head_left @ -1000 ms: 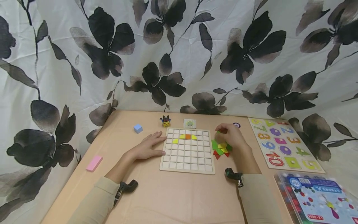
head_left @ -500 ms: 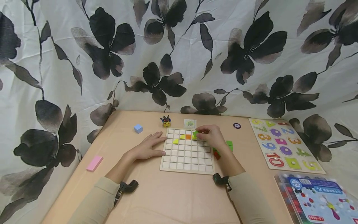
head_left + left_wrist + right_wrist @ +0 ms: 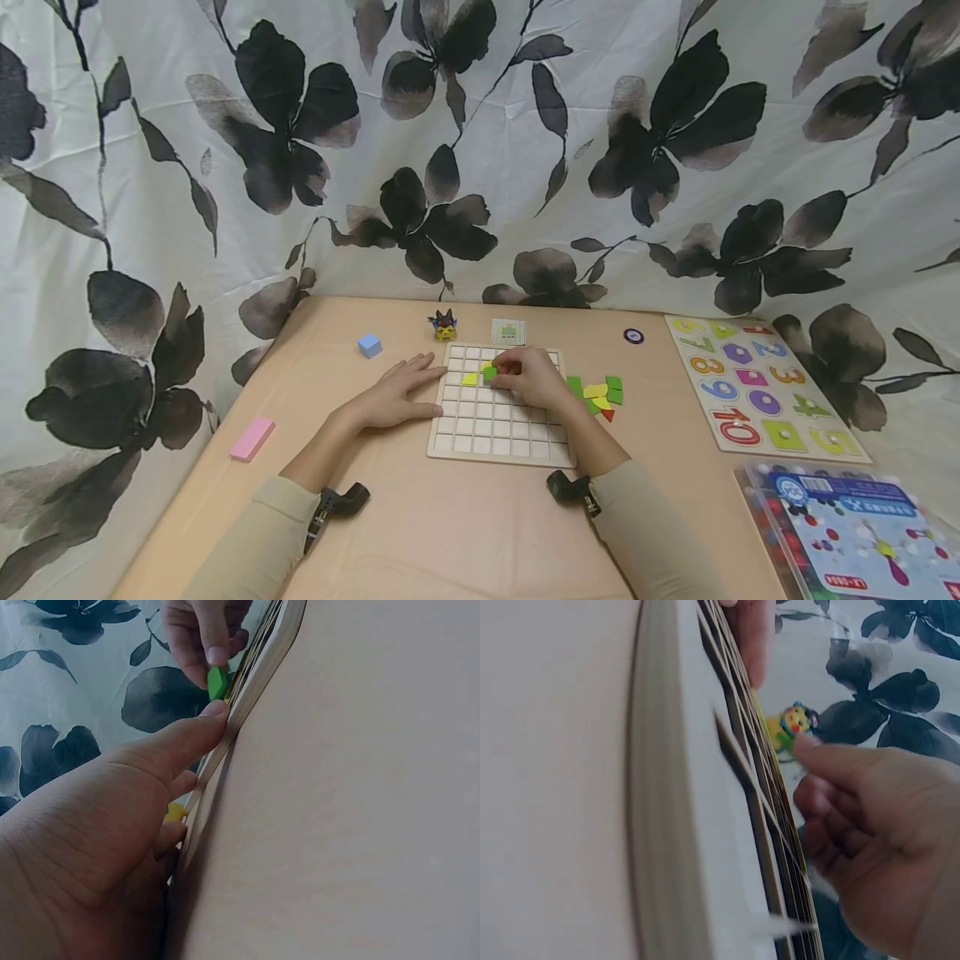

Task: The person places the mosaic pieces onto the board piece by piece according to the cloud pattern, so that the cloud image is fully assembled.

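A square white grid board (image 3: pixel 497 433) with a pale rim lies on the table. My left hand (image 3: pixel 393 392) touches its left edge with fingers and thumb outstretched. Over the upper part of the grid, my right hand (image 3: pixel 532 379) pinches a green tile (image 3: pixel 217 682) between thumb and fingers. One yellow tile (image 3: pixel 470 379) sits in a cell left of it. Another yellow tile (image 3: pixel 487 364) shows just above the green one, partly covered. The right hand hides the cells further right. Beside the board's right edge lies a loose pile of green, yellow and red tiles (image 3: pixel 596 390).
Behind the board are a small pattern card (image 3: pixel 508 332) and a yellow toy figure (image 3: pixel 444 325). A blue cube (image 3: pixel 370 346) and pink block (image 3: pixel 252 439) lie left. Rightward are a round disc (image 3: pixel 633 336), number board (image 3: pixel 765 392) and clear-sided box (image 3: pixel 855 533).
My right hand has moved left from the tile pile onto the upper grid, carrying a green tile. The orange tile is now hidden behind it. My left hand stays put.
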`<state>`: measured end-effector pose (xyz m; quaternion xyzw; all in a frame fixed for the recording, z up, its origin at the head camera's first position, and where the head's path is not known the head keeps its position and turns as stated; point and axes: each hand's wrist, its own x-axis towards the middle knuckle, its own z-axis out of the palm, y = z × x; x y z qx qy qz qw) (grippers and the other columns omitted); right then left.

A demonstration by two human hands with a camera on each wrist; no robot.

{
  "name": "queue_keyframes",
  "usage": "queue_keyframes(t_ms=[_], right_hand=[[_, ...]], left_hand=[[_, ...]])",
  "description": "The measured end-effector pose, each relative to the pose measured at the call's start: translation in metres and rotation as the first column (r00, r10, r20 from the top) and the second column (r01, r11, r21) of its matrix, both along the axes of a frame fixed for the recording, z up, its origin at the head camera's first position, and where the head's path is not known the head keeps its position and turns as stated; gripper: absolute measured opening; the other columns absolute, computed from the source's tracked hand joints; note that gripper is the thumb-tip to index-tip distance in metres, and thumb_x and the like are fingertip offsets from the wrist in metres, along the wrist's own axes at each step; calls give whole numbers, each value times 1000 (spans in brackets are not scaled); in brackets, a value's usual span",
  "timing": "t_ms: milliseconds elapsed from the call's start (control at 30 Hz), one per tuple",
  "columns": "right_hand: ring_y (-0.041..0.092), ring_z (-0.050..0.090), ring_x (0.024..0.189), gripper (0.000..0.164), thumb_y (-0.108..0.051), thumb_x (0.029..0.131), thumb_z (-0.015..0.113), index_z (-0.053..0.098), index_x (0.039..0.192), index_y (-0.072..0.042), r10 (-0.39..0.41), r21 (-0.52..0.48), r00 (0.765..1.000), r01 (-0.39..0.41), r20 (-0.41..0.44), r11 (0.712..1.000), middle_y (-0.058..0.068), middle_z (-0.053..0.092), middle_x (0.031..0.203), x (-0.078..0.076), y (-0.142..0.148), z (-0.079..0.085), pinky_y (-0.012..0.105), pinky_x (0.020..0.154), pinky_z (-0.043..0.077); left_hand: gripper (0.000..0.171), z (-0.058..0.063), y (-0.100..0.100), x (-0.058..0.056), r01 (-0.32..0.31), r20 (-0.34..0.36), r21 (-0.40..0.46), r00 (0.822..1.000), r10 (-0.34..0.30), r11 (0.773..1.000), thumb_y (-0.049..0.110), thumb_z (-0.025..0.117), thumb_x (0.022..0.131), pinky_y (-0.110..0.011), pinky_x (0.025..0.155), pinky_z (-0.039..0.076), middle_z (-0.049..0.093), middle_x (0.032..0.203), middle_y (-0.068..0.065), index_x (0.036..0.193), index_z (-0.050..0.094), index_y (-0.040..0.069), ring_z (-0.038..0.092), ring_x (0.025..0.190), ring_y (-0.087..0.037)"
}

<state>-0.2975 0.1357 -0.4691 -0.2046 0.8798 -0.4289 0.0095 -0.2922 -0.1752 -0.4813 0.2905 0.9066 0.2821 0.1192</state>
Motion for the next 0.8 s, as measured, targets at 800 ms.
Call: queue_keyframes(t_ms=[800], right_hand=[[17, 60, 84, 31, -14, 92, 80, 76, 121, -4, 21, 63, 999, -19, -35, 998, 8, 72, 102, 4, 6, 13, 29, 73, 51]], left_hand=[[80, 0, 1, 1, 14, -12, 22, 1000, -13, 1000, 55, 71, 94, -59, 131, 3, 16, 174, -18, 160, 43, 21, 8, 162, -40]])
